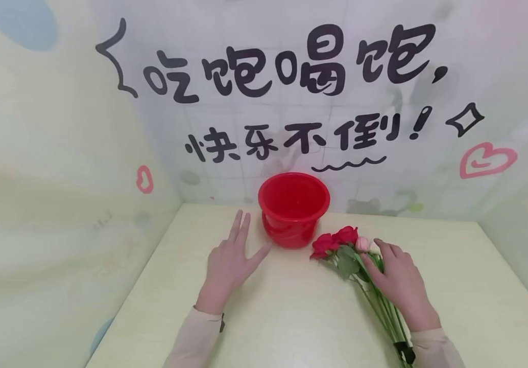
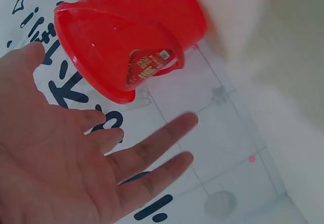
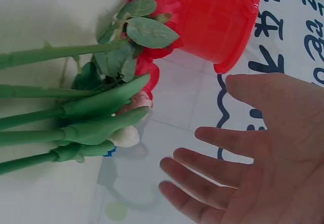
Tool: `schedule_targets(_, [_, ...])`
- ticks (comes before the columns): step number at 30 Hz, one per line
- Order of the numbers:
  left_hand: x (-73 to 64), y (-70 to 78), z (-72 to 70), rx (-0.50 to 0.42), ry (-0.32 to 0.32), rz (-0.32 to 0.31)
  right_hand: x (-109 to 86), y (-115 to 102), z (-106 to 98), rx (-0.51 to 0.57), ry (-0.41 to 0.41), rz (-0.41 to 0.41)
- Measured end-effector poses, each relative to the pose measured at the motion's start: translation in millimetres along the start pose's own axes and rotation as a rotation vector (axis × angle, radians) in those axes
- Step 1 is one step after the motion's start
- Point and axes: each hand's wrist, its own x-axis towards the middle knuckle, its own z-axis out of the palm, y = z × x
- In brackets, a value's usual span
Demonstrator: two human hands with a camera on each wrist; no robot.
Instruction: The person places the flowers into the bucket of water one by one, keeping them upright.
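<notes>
A red plastic bucket (image 1: 287, 232) stands upright near the back of the table, its handle hanging down the side and a label (image 2: 147, 67) on its wall. My left hand (image 1: 229, 263) is just left of it, fingers spread, holding nothing. On the right lies a bunch of artificial flowers: red roses (image 1: 325, 246), a pink tulip (image 1: 362, 244), green leaves (image 1: 348, 262) and long green stems (image 1: 385, 317). Above the stems hovers my right hand (image 1: 402, 281), fingers extended; the right wrist view shows its palm (image 3: 268, 168) apart from the flowers.
The pale wooden tabletop (image 1: 287, 312) meets a printed fabric backdrop (image 1: 227, 30) with black writing right behind the bucket. More fabric hangs along the left and right sides. A black band (image 1: 404, 352) lies by the stems' lower end, near the right sleeve.
</notes>
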Motion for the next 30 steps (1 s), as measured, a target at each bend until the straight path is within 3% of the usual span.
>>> schedule_targets(7, [35.9,17.8,-5.7,-0.118,0.033,-0.017,0.2,8.5,7.9,0.132,0.022,0.056])
schedule_targets(15, [76.3,38.6,9.6,-0.175,0.038,-0.062,2.5,16.3,10.7,0.162,0.009,0.07])
schedule_targets(22, [90.4,50.5,18.5,-0.18,0.038,-0.055,8.0,20.6,14.8,0.172,0.009,0.045])
schedule_targets(30, [93.8,55.5,26.6,-0.146,0.006,-0.075,9.4,25.9,19.2,0.172,-0.014,0.054])
